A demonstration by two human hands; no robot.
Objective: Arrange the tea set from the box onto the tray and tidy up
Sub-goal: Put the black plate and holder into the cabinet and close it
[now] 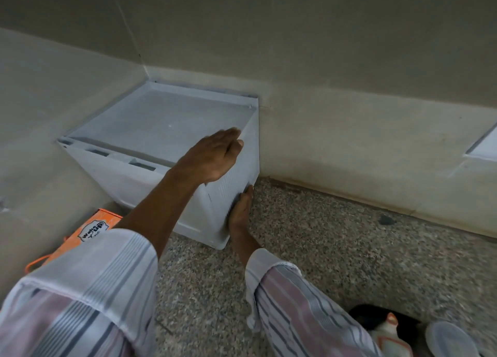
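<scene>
Head cam view: the white plastic box [161,146] sits on the speckled floor [336,249], tucked into the corner where two plain walls [322,60] meet. Its lid is shut and faces straight up, so the box is upright. Its long side looks like it runs from the near left toward the far right along the back wall, with one bottom corner pointing at me.

My left hand [212,157] is flat, fingers stretched out and together, palm down over the near right top edge of the box. Not gripping anything; can't tell if it's actually touching the lid, bit blurry there. My right hand [240,208] is pressed flat against the ribbed right side, low down, fingers pointing up along the wall of the box. Also flat, nothing clenched in it.

Just left of the box, behind my left sleeve [88,284], there's an orange carton [91,230] lying on the floor. Bottom right corner shows a bottle with an orange cap [390,329] and a round white lid [449,338] beside it.
</scene>
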